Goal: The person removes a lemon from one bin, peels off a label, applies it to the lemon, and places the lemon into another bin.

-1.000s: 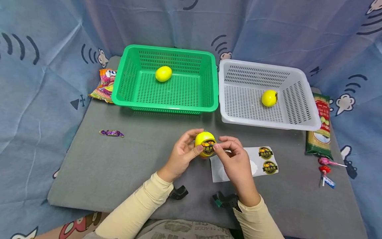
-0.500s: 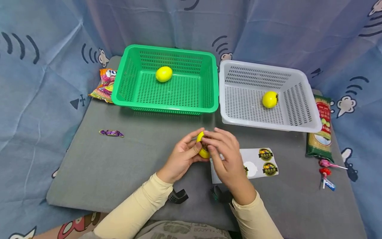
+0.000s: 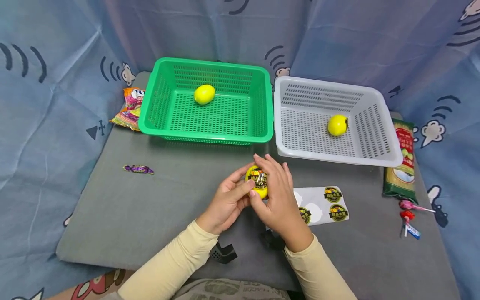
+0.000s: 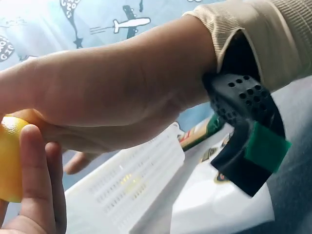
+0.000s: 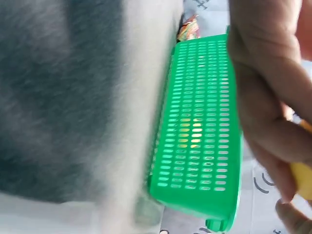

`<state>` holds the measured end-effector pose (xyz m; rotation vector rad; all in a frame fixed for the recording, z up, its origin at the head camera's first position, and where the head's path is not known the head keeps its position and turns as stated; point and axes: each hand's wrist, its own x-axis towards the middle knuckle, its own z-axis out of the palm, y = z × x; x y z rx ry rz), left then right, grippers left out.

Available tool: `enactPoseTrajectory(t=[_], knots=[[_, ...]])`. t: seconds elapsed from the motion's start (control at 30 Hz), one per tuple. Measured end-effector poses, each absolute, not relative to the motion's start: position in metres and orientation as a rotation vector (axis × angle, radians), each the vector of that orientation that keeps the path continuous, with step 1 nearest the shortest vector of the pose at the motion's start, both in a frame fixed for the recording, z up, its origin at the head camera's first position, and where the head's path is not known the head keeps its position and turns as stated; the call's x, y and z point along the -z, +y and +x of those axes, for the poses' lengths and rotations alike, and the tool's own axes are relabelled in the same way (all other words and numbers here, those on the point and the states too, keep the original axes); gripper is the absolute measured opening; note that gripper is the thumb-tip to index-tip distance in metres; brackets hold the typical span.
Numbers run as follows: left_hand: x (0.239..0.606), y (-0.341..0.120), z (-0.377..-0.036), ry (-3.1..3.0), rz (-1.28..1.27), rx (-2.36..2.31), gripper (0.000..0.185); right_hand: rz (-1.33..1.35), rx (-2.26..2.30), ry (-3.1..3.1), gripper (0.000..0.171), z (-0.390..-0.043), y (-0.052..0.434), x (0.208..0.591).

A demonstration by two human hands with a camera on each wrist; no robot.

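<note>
In the head view a yellow lemon (image 3: 261, 193) is held between both hands, above the grey table near its middle. A round black-and-gold sticker (image 3: 258, 178) lies on the side of the fruit facing up. My left hand (image 3: 226, 202) grips it from the left, thumb at the sticker's lower left edge. From the right, my right hand (image 3: 279, 204) cups it, with the thumb low on the front and the fingers wrapped along the far side. Partly covered by the right forearm is a white sticker sheet (image 3: 318, 194) with several similar round stickers and blank circles.
Behind the hands, a green basket (image 3: 206, 138) holds one lemon (image 3: 204, 94). A white basket (image 3: 337, 159) beside it holds another lemon (image 3: 337, 125) with a dark patch. A purple-wrapped candy (image 3: 138, 169) lies left; a green-and-red packet (image 3: 403, 171) and lollipops (image 3: 407, 215) lie right.
The right hand has gone from pinching at the sticker's edge, across the front of the lemon, to cupping its right side. The sticker now shows flat on the fruit.
</note>
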<state>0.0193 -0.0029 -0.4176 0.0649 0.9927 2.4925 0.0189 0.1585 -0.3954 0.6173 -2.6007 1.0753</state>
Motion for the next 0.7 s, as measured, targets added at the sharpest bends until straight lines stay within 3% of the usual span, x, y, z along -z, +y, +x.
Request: enactPoseTrajectory(t=[0.07,0.23,0.3,0.47,0.57,0.7], knots=[[0.417,-0.004,0.018,1.028,0.12,-2.493,0.067,0.562,-1.1,-2.681,0.072,0.021,0.161,0.397],[0.41,-0.007,0.013,1.2,0.258,-2.497,0.064,0.495,-1.228,-2.737,0.113,0.029,0.169,0.402],[0.41,-0.008,0.012,1.256,0.255,-2.486,0.063,0.543,-1.281,-2.623,0.103,0.031,0.169,0.402],[0.414,-0.005,0.016,1.226,0.226,-2.453,0.061,0.748,-1.237,-2.353,0.052,0.027,0.166,0.399],[0.413,-0.001,0.018,1.183,0.249,-2.448,0.061,0.779,-1.147,-2.336,0.045,0.023,0.164,0.399],[0.412,0.0,0.019,1.181,0.236,-2.458,0.064,0.715,-1.058,-2.419,0.053,0.021,0.165,0.404]])
